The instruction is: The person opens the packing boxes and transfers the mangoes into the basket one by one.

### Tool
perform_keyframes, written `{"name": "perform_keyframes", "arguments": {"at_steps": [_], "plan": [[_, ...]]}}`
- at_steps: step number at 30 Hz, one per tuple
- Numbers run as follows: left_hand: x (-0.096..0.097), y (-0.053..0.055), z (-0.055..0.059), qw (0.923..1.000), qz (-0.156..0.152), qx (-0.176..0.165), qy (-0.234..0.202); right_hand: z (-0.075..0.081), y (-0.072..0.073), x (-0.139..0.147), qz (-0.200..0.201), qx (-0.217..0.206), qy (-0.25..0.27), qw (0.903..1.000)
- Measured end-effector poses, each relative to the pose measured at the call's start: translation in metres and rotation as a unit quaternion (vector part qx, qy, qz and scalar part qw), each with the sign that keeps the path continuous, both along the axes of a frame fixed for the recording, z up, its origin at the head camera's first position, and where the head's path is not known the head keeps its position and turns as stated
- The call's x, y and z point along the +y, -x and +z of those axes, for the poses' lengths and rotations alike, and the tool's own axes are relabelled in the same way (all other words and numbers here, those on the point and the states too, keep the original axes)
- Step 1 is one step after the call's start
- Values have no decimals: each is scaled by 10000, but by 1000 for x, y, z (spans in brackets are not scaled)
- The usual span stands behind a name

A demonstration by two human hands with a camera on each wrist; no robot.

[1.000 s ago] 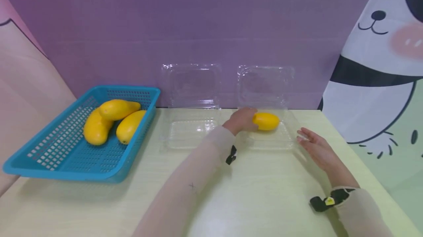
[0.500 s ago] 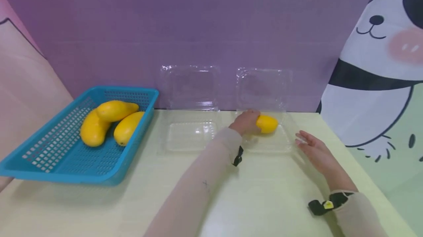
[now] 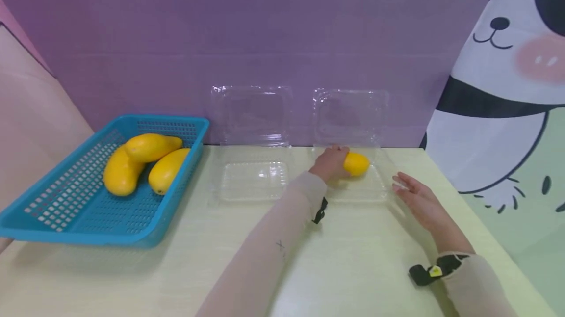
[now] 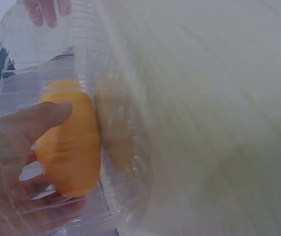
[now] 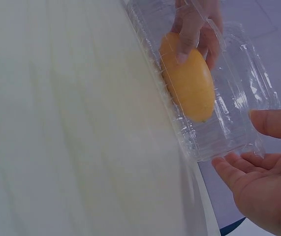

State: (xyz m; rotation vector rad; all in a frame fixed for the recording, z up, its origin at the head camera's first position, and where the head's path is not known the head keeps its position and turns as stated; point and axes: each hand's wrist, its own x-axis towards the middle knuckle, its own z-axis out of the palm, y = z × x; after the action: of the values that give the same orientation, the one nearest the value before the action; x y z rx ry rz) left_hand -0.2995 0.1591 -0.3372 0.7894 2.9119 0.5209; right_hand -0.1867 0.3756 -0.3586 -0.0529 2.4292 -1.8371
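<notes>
In the head view, a yellow mango (image 3: 357, 164) lies in the base of the right-hand clear plastic clamshell box (image 3: 358, 198). My left hand (image 3: 330, 164) holds its left end. The left wrist view shows the thumb on one side of the mango (image 4: 71, 142) and fingers on the other, all seen through the clear box wall. My right hand (image 3: 419, 202) is at the right side of this box, thumb and fingers spread apart. From the right wrist, the fingertips of the right hand (image 5: 268, 182) are right at the box's edge, with no object in its grasp.
A second clear clamshell box (image 3: 253, 198) stands left of the first, its lid (image 3: 256, 116) raised against the purple backdrop (image 3: 265, 22). Farther left, a blue basket (image 3: 132, 238) holds three mangoes (image 3: 150, 147). A panda print (image 3: 490, 145) covers the right wall.
My left hand has shifted slightly right and covers more of the mango. The right hand stays by the box's right side. The head view has shifted a little.
</notes>
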Motion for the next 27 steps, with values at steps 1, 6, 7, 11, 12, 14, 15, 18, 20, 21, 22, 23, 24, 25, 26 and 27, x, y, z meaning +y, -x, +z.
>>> {"name": "perform_keyframes", "arguments": {"at_steps": [1,6,7,11,12,14,15,18,20,21,22,23,24,25,26,27], "plan": [[1,0,-1,10000,33,45,12,0,0,0,-7,-8,-17,10000],[4,-3,-4,9991,148,303,246,0,0,0,3,73,90,9999],[5,-4,-4,9990,162,321,271,0,0,0,15,97,120,9999],[6,-7,-4,9987,192,362,306,0,0,-1,32,161,265,9995],[7,-8,-4,9987,203,356,296,0,-1,-1,28,167,306,9994],[7,-9,-4,9988,234,322,288,0,-1,-1,13,164,315,9994],[7,-9,-4,9988,245,295,295,0,-1,-1,14,161,289,9995],[7,-9,-5,9987,234,272,363,1,-2,-1,12,135,264,9996],[8,-9,-5,9985,207,283,419,1,-2,-1,7,103,193,9998],[8,-8,-5,9984,182,303,447,1,-2,-1,6,98,190,9998],[8,-8,-6,9982,159,328,468,1,-2,-1,0,84,173,9998],[7,-8,-6,9982,147,339,473,2,-2,0,-4,72,132,9999],[7,-8,-6,9982,143,354,459,2,-2,0,-6,64,89,9999],[7,-8,-6,9982,141,367,459,2,-3,0,-2,66,76,9999],[7,-8,-6,9981,143,388,453,3,-3,0,-3,71,93,9999],[7,-8,-6,9981,146,407,436,3,-2,0,4,84,105,9999]]}}
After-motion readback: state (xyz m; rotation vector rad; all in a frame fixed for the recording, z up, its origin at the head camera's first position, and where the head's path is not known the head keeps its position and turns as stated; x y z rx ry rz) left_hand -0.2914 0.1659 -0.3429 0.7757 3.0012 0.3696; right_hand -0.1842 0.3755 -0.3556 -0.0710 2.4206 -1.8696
